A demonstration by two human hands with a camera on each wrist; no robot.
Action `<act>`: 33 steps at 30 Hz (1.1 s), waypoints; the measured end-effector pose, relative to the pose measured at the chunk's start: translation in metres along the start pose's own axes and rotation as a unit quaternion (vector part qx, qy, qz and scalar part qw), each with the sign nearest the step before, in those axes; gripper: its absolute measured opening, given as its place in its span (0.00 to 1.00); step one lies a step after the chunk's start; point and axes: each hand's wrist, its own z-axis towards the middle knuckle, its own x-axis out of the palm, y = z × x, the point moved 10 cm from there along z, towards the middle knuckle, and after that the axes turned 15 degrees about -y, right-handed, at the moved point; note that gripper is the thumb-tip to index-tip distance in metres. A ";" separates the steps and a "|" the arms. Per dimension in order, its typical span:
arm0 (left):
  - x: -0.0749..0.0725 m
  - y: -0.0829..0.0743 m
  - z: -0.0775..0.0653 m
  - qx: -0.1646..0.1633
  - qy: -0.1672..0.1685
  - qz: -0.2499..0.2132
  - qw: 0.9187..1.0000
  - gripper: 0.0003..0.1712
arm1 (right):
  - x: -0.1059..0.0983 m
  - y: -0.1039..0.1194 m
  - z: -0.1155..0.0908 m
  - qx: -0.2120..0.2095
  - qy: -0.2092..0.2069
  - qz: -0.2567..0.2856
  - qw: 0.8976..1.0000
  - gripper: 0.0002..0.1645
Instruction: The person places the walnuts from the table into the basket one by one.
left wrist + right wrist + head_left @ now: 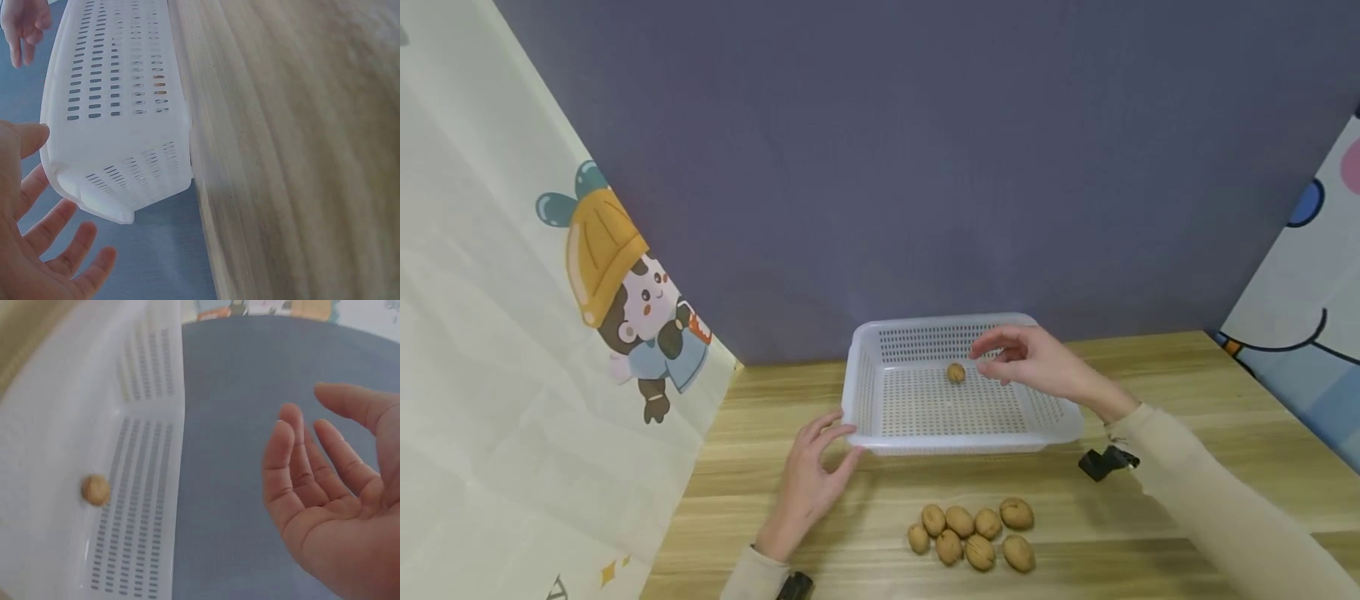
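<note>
A white plastic basket (868, 437) with slotted walls stands on the wooden table, and a single walnut (956, 372) lies on its floor. My right hand (1030, 362) is above the basket's right part, fingers loosely bent and apart, with nothing in the palm in the right wrist view. At the front left corner of the basket is my left hand (812, 475), its fingers spread. The left thumb and fingertips are at the rim; whether they all touch it I cannot tell. Several walnuts (980, 552) lie grouped in two rough rows on the table in front of the basket.
Behind the basket rises a dark blue-grey panel (910, 167). A pale sheet with a cartoon figure (640, 308) borders the left side, and another printed sheet (1307, 333) the right. The wooden table (1150, 517) extends to both sides of the basket.
</note>
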 end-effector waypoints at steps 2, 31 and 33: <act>0.000 0.000 -0.001 -0.002 0.000 -0.003 1.000 0.19 | 0.002 0.002 -0.015 -0.009 -0.005 0.013 1.000 0.21; 0.003 0.005 -0.003 -0.032 0.014 -0.007 0.999 0.18 | 0.052 -0.076 -0.142 -0.039 0.020 0.044 0.998 0.21; 0.003 0.005 -0.003 -0.031 0.013 -0.008 0.999 0.18 | 0.052 -0.082 -0.143 -0.037 0.014 0.040 0.998 0.21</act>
